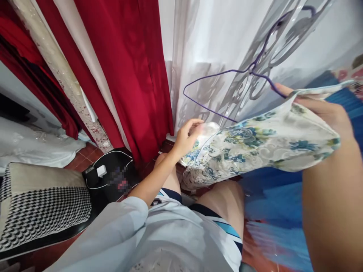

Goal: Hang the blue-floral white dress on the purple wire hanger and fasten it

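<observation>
Here, left grip (186, 136) and right grip (330, 110) both grasp the floral garment (249, 141) between them.

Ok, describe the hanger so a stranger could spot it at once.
From the red fabric, go right to the white fabric. In front, above the floral garment and reaching the right hand, is the hanger. Unlike its neighbours, it is a thin purple outline.

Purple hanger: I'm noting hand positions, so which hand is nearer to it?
Right. The right hand is at one end of the purple hanger, holding the floral garment there; the left hand is apart from it, below its opposite end.
</observation>
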`<state>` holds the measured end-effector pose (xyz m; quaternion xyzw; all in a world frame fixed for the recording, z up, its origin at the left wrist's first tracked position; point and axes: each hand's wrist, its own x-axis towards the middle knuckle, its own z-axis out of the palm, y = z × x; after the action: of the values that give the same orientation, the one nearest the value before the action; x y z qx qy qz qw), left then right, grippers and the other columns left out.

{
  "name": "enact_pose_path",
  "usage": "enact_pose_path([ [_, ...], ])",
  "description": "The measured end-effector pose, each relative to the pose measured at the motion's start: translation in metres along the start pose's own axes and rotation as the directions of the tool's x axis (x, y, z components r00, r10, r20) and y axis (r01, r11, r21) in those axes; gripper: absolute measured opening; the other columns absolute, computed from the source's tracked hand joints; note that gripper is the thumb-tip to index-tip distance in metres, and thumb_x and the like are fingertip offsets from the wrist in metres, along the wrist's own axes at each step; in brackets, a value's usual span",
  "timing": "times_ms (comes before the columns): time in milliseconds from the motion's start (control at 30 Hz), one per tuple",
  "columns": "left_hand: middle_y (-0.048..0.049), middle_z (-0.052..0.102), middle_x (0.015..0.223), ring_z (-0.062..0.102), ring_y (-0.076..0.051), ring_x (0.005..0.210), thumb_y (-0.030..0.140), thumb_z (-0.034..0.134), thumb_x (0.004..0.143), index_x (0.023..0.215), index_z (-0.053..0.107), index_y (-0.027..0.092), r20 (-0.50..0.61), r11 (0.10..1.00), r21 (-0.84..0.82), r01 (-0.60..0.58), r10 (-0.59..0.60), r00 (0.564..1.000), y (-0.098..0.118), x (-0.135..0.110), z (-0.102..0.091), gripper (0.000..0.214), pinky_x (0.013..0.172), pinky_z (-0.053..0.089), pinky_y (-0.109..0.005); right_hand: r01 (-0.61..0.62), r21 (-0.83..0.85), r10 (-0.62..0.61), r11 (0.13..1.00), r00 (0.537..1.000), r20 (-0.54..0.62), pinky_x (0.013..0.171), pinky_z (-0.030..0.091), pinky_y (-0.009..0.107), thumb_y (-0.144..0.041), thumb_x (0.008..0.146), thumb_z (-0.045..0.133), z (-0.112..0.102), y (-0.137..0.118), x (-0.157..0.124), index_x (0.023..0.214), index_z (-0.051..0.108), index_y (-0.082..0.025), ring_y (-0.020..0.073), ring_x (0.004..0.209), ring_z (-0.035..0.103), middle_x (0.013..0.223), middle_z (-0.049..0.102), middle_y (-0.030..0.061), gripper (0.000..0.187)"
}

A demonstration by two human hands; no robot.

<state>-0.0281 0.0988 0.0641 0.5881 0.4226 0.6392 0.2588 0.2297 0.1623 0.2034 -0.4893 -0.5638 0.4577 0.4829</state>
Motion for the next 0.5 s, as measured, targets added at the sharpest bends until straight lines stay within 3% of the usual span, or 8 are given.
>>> enact_pose_path([
  [67,-0.0105,0.062,0.122,0.057,-0.021,0.116,0.028,0.059,0.093,0.119,0.061,0.021,-0.092,0.983,0.129,0.129,-0.118,0.989,-0.024,-0.021,-0.028,0.026,0.104,0.039,-0.033,-0.136,0.082,0.137,0.987,0.991,-0.007,0.057,0.037,0.024,-0.011,0.099,0.042,-0.001,-0.007,-0.006,0.119,0.074,-0.028,0.0012,0.054,0.06,0.08,0.076,0.0026,0.041],
  [100,-0.01,0.06,0.126,0.053,-0.022,0.123,0.026,0.068,0.087,0.117,0.062,0.022,-0.191,0.937,0.234,0.26,-0.218,0.957,-0.035,-0.037,-0.047,0.031,0.109,0.035,-0.034,-0.154,0.101,0.156,0.983,0.988,-0.017,0.058,0.038,0.024,-0.012,0.1,0.042,-0.001,-0.009,-0.008,0.118,0.075,-0.027,0.0016,0.055,0.061,0.087,0.078,0.0033,0.041],
  [167,-0.0156,0.051,0.137,0.036,-0.03,0.139,0.015,0.08,0.071,0.111,0.061,0.017,-0.335,0.873,0.278,0.4,-0.302,0.892,-0.053,-0.077,-0.09,0.044,0.118,0.02,-0.042,-0.152,0.132,0.156,0.979,0.988,-0.016,0.06,0.04,0.027,-0.013,0.1,0.042,0.0,-0.01,-0.011,0.117,0.075,-0.026,0.0033,0.058,0.064,0.105,0.078,0.0056,0.04],
  [233,-0.0197,0.037,0.148,0.01,-0.039,0.148,0.007,0.079,0.066,0.099,0.058,0.014,-0.486,0.8,0.284,0.528,-0.354,0.799,-0.066,-0.124,-0.135,0.04,0.119,0.002,-0.053,-0.149,0.15,0.152,0.977,0.988,-0.008,0.061,0.042,0.029,-0.014,0.1,0.04,0.001,-0.008,-0.012,0.116,0.076,-0.025,0.0049,0.059,0.066,0.117,0.075,0.0073,0.04],
  [300,-0.0195,0.027,0.153,-0.01,-0.044,0.148,0.004,0.075,0.067,0.088,0.053,0.015,-0.619,0.721,0.253,0.645,-0.391,0.681,-0.073,-0.166,-0.173,0.032,0.114,-0.006,-0.062,-0.155,0.148,0.157,0.977,0.988,-0.004,0.061,0.043,0.028,-0.013,0.1,0.039,0.002,-0.005,-0.011,0.116,0.076,-0.025,0.005,0.059,0.066,0.116,0.075,0.0083,0.042],
  [400,-0.0153,0.025,0.153,-0.014,-0.049,0.146,0.008,0.073,0.068,0.081,0.05,0.016,-0.724,0.637,0.182,0.749,-0.429,0.54,-0.078,-0.21,-0.207,0.028,0.11,0.008,-0.069,-0.172,0.155,0.176,0.973,0.984,-0.01,0.06,0.045,0.028,-0.015,0.099,0.044,0.002,-0.003,-0.01,0.116,0.076,-0.026,0.0057,0.055,0.066,0.108,0.078,0.0099,0.038],
  [500,-0.0088,0.028,0.151,-0.003,-0.047,0.148,0.015,0.077,0.067,0.083,0.051,0.019,-0.757,0.608,0.138,0.782,-0.445,0.479,-0.082,-0.223,-0.215,0.03,0.104,0.023,-0.072,-0.181,0.176,0.189,0.968,0.982,-0.025,0.058,0.042,0.03,-0.016,0.097,0.047,0.005,-0.006,-0.01,0.112,0.077,-0.024,0.0052,0.054,0.066,0.114,0.076,0.0116,0.034],
])
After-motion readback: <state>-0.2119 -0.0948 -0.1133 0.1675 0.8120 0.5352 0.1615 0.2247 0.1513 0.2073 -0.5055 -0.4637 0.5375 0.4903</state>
